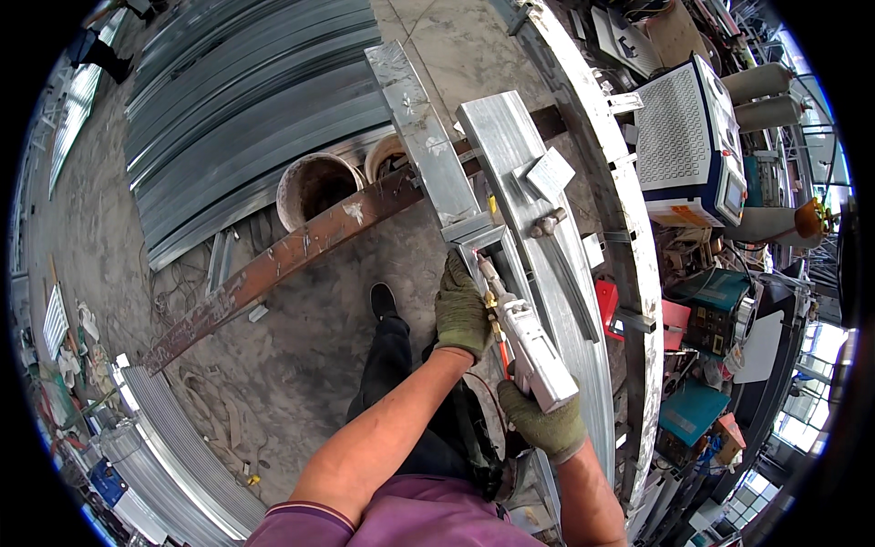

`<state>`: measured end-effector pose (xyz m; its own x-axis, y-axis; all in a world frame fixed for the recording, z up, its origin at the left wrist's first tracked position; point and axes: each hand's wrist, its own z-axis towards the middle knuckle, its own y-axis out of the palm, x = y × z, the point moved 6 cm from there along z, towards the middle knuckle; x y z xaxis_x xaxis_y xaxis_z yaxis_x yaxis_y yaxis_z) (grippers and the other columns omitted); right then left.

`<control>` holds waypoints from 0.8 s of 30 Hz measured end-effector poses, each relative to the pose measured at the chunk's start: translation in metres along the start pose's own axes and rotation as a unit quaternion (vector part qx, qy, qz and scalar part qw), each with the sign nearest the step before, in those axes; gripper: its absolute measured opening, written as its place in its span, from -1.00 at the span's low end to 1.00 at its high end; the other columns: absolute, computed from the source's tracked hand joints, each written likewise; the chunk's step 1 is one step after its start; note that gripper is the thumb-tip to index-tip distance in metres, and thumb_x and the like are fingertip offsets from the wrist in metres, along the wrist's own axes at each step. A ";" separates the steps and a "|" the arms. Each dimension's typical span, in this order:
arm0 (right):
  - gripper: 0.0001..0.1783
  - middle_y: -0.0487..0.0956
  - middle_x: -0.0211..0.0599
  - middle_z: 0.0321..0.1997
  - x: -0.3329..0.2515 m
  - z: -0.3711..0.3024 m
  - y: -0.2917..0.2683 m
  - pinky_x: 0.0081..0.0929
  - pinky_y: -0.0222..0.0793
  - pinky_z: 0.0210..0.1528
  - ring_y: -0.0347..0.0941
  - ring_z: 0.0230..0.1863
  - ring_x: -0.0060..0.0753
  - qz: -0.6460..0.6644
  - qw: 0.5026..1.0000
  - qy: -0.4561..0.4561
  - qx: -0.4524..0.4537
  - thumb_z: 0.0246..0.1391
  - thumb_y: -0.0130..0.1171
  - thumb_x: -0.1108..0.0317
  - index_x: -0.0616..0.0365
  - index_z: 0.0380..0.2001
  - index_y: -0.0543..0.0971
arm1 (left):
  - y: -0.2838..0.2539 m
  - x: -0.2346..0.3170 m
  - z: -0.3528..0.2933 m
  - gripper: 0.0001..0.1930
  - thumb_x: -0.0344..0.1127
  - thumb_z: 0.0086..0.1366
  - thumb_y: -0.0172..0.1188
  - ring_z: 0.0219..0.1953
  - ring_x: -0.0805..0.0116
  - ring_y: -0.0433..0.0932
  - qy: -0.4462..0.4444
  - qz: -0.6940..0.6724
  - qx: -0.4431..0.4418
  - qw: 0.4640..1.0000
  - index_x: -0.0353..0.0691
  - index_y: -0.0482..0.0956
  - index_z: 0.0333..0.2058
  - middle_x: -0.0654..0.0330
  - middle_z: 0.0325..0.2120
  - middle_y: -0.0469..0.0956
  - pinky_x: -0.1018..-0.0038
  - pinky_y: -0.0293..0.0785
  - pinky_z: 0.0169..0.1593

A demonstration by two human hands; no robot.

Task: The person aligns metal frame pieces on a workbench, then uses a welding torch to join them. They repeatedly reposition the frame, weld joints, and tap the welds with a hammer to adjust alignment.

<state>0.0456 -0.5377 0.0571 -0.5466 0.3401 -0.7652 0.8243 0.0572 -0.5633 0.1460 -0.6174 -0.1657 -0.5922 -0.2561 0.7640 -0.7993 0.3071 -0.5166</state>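
My right hand [545, 421], in a green knitted glove, is closed round the rear of a silver handheld welding gun [533, 345]. The gun tilts up and left, its narrow copper-coloured nozzle by the inside of a small square metal frame [492, 239]. A tiny reddish glow shows at the nozzle tip. Against the frame's near left edge is my left hand [461, 310], gloved alike, fingers pressed together and curled on the metal; the fingertips are partly hidden. The frame meets the near end of a long galvanized beam [421, 128], with a second wide beam [510, 146] on its right.
A metal clamp-like piece [548, 222] and a small pale block [550, 173] lie on the right beam. A rusty beam [292, 260] crosses underneath, beside a dirty bucket [314, 191]. Stacked steel profiles [264, 100] cover the far left floor. A white-and-blue machine [684, 137] stands right.
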 end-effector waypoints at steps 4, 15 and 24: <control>-0.67 0.70 -0.31 -0.28 0.001 0.000 0.002 -0.35 0.59 -0.18 0.60 -0.27 -0.50 0.006 0.999 0.026 -0.039 0.15 0.46 0.42 0.25 -0.02 0.68 | -0.001 0.000 -0.001 0.10 -0.23 0.24 0.39 0.47 -0.17 0.34 -0.006 -0.003 -0.005 1.000 -0.47 -0.11 0.57 -0.28 0.47 0.24 0.08 0.32 0.49; -0.65 0.72 -0.20 -0.38 0.000 0.003 0.006 -0.29 0.63 -0.26 0.73 -0.39 -0.21 -0.005 0.999 0.003 -0.037 0.07 0.48 0.36 0.21 -0.07 0.71 | 0.004 -0.006 0.001 -0.01 -0.23 0.35 0.30 0.50 -0.16 0.31 -0.030 -0.021 -0.026 0.999 -0.45 -0.08 0.57 -0.27 0.49 0.22 0.10 0.30 0.52; -0.64 0.72 -0.20 -0.40 0.000 -0.001 0.007 -0.31 0.64 -0.29 0.74 -0.40 -0.20 -0.012 0.999 0.006 -0.041 0.05 0.47 0.35 0.21 -0.07 0.71 | -0.003 0.005 -0.003 -0.04 -0.22 0.35 0.29 0.48 -0.18 0.33 0.007 0.004 0.016 1.000 -0.46 -0.05 0.56 -0.27 0.47 0.25 0.11 0.35 0.50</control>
<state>0.0515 -0.5362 0.0538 -0.5648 0.3490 -0.7478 0.8206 0.1412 -0.5538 0.1456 -0.6171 -0.1596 -0.5971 -0.2415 0.7649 -0.7976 0.2798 -0.5343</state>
